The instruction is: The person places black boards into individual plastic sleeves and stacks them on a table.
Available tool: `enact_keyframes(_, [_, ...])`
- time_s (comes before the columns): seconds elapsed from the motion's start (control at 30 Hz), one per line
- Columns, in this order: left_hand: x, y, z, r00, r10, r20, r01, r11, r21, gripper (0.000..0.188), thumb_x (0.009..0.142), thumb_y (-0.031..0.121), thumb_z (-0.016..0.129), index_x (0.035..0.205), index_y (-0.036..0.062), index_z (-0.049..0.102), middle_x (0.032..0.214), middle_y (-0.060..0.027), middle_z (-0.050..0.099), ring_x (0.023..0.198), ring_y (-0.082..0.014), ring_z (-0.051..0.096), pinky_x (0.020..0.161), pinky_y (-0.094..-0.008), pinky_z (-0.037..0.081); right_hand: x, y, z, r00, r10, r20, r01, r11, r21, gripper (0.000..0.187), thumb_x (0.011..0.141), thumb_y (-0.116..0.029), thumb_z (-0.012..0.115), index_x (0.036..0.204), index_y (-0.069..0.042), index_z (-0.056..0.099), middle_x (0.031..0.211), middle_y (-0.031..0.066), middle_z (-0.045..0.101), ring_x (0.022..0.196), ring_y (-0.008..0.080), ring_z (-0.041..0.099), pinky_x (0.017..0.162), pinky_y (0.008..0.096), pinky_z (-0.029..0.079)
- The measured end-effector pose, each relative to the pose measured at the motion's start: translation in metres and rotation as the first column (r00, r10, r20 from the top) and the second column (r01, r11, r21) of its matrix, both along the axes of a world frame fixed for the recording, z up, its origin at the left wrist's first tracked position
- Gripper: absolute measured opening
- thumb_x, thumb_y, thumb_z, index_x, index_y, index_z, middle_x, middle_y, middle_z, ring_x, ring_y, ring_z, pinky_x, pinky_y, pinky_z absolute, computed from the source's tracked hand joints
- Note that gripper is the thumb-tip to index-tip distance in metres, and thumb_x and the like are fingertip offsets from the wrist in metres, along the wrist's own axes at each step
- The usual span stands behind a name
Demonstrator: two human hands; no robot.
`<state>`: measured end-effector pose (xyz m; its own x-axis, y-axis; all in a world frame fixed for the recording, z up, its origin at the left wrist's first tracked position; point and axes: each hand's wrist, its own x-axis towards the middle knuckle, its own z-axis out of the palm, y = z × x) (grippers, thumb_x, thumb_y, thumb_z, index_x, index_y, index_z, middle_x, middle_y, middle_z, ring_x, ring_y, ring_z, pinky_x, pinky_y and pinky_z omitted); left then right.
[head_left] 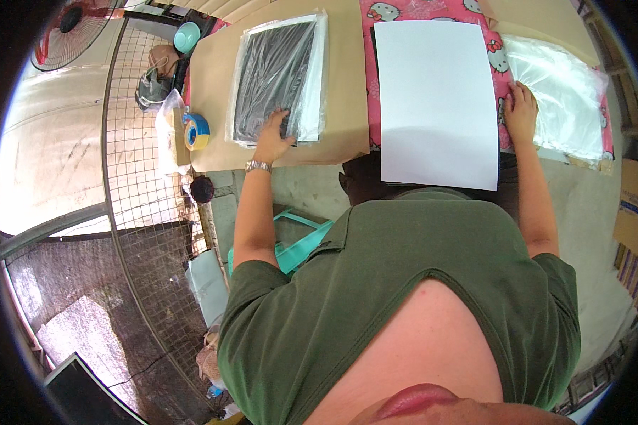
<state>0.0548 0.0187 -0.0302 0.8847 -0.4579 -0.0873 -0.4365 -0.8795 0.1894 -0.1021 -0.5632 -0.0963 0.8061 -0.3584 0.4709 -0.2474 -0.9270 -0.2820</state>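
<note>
One grey floor (588, 202) spreads beneath me as I look down through the head camera, with a wire mesh panel (145, 163) far to the left of the white sheet (438, 99), my landmark. Pink patterned cloth (372, 134) lies under that sheet, and a large brown board (347, 78) lies flat just left of it. I read the white sheet's long axis as running away from the wearer, its near end reaching past the table edge. Left of it, on the board, the dark pack (273, 85) in clear plastic also points away, far end leaning slightly right. Right of it lies the clear plastic pile (563, 106), far end leaning left. I count one fan (69, 20), one teal stool (306, 249), one dark pack and one white sheet on top, dark edges showing beneath; the pile's layers I cannot count. Left of the sheet, the left hand (271, 137) rests with spread fingers on the pack's near end; just right of the sheet, the right hand (521, 117), narrower, fingers bent, touches the pile's left edge, and I cannot tell whether it grips any. One wristwatch (259, 166) circles the left wrist.
</note>
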Motion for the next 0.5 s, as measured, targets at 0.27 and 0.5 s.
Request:
enact_keyframes(0.27, [-0.038,-0.037,-0.001,0.975,-0.147,0.168,0.145,0.989,0.023,0.079,0.064,0.033,0.077,0.132,0.0129,0.042,0.137,-0.0152,0.04,0.127,-0.0351,0.036,0.104,-0.0431,0.032,-0.002,-0.001,0.0,1.0,-0.018,-0.025,0.018,1.0,-0.009,0.031,0.083,-0.018,0.053,0.113,-0.009,0.055,0.118,0.0107,0.054,0.111,0.0306,0.05,0.095,0.0432,0.037])
enact_keyframes(0.5, [-0.022,-0.021,0.001,0.978,-0.187,0.095,0.18,0.98,0.08,0.064,0.075,0.035,0.069,0.13,0.0133,0.044,0.131,-0.0122,0.048,0.121,-0.0316,0.044,0.096,-0.0391,0.042,-0.001,-0.002,-0.002,1.0,-0.008,-0.017,0.008,1.0,-0.028,0.031,0.084,-0.019,0.052,0.113,-0.009,0.055,0.119,0.0104,0.054,0.111,0.0303,0.049,0.096,0.0427,0.037])
